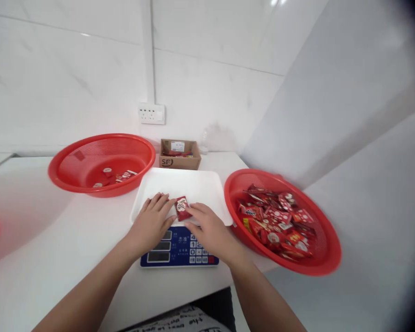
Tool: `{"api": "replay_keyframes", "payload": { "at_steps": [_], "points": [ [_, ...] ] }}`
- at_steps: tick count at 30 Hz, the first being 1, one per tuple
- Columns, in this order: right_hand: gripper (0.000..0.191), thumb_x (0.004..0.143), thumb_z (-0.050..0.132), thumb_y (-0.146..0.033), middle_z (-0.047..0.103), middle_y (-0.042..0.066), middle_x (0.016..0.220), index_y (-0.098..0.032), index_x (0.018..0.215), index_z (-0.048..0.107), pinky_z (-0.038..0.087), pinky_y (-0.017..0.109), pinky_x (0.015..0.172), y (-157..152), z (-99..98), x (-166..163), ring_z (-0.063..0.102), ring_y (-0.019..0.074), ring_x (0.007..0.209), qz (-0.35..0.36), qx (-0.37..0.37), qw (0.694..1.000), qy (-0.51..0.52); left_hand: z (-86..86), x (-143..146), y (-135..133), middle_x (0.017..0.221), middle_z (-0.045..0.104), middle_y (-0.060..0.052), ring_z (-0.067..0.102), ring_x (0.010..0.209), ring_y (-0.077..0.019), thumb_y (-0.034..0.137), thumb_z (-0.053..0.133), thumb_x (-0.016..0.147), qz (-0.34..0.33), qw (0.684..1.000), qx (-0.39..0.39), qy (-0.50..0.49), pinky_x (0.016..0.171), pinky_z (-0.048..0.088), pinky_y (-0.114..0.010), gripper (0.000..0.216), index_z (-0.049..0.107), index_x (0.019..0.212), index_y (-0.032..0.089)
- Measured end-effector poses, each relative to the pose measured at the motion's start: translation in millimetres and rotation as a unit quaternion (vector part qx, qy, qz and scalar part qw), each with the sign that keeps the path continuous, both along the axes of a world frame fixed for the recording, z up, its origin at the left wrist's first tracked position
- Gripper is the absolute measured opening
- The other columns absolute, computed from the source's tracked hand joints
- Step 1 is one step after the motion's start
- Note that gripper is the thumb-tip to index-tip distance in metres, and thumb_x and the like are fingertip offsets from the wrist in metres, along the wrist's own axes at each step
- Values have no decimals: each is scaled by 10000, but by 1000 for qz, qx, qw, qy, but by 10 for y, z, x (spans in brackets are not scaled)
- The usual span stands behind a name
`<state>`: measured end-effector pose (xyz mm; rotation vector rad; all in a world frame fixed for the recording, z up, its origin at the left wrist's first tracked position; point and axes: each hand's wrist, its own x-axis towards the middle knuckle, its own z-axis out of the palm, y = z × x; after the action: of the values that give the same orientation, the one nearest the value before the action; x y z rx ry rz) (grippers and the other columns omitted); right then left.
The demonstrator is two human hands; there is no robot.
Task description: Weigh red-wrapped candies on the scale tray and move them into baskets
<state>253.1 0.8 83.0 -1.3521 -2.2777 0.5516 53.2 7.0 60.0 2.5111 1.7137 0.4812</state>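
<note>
A small red packet point(181, 209) with a white printed patch lies on the white tray point(202, 186) of a scale, between my two hands. My left hand point(152, 219) rests over the tray's left part, fingers stretched out, with its index finger and thumb close to the packet's left edge. A bit of red point(162, 195) shows by its fingertips, mostly hidden. From the other side, my right hand point(209, 227) touches the packet's right edge with a fingertip. Its fingers are stretched out and the thumb sits apart, lower down. Below the tray is the scale's blue panel point(180, 259) with keys and displays.
To the right stands a red basket point(231, 186) filled with red snack packets point(276, 221). Another red basket point(57, 177) at the back left holds a few small packets. Behind the scale is a cardboard box point(188, 163). A wall socket point(151, 113) is above it.
</note>
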Motion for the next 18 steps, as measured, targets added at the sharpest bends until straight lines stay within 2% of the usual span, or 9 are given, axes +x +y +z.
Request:
{"api": "replay_keyframes", "payload": {
  "at_steps": [4, 9, 12, 14, 15, 18],
  "points": [
    [423, 889, 563, -278, 568, 95, 1357, -172, 1298, 574, 351, 380, 1109, -34, 130, 145, 464, 211, 1295, -15, 6, 1000, -14, -42, 62, 114, 1464, 437, -163, 328, 1386, -353, 396, 432, 939, -37, 999, -8, -6, 1073, 330, -563, 476, 461, 1372, 200],
    [415, 917, 505, -278, 538, 110, 1382, -172, 1316, 549, 343, 421, 1102, 15, 274, 754, 463, 230, 1295, -123, 1, 991, -55, -33, 82, 147, 1521, 344, -154, 202, 1426, -389, 474, 425, 928, -48, 998, 1, -32, 1099, 239, -616, 521, 457, 1383, 222],
    [370, 929, 453, -230, 575, 112, 1340, -190, 1271, 589, 386, 461, 1056, 99, 251, 1221, 518, 278, 1247, -165, -41, 980, -104, -8, 43, 133, 1523, 347, -131, 170, 1444, -345, 497, 379, 938, -64, 994, -4, -87, 1119, 246, -582, 530, 444, 1385, 219],
    [319, 934, 466, -242, 680, 131, 1159, -189, 1195, 642, 477, 491, 937, 187, 194, 1505, 624, 314, 1092, -174, -97, 969, -144, -1, 8, 134, 1505, 379, -125, 171, 1447, -326, 516, 369, 935, -58, 991, 4, -119, 1121, 263, -568, 542, 445, 1376, 212],
    [292, 936, 486, -249, 696, 130, 1106, -195, 1171, 650, 503, 482, 894, 240, 160, 1626, 650, 301, 1029, -173, -123, 964, -161, -1, -6, 136, 1497, 393, -124, 174, 1447, -322, 523, 370, 932, -52, 990, 11, -128, 1122, 266, -565, 545, 449, 1371, 209],
    [271, 931, 556, -303, 634, 94, 1193, -196, 1175, 607, 508, 445, 899, 420, 57, 1859, 629, 225, 1029, -157, -173, 952, -196, -9, -29, 135, 1485, 415, -120, 187, 1444, -323, 528, 380, 928, -53, 990, 18, -131, 1121, 268, -571, 539, 460, 1358, 212]
  ]
}}
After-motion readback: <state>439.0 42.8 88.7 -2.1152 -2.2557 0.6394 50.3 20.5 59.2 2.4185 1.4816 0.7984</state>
